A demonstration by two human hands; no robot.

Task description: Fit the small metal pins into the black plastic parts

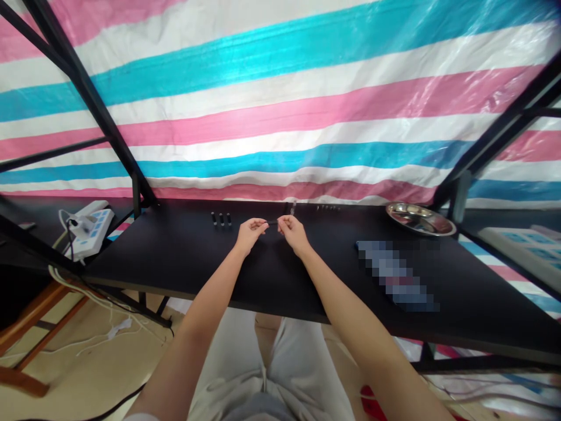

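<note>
My left hand (252, 235) and my right hand (293, 233) are close together over the black table (184, 254). Between their fingertips runs a slim dark rod-like piece (272, 222), pinched at both ends. It is too small and dark for its exact kind to show. Left of my left hand, three short black cylinders (221, 220) with pale ends stand in a row. Just behind my right hand lies a clear, slender object (293, 207), partly covered by the fingers. Several tiny pale pieces (328, 207) are lined up along the table's back edge.
At the right sits a round shiny metal plate (421, 220), with a blurred-out bluish oblong item (394, 275) in front of it. White power strips (92, 233) and cables are at the left. Black frame bars and a striped plastic sheet (280, 128) stand behind the table.
</note>
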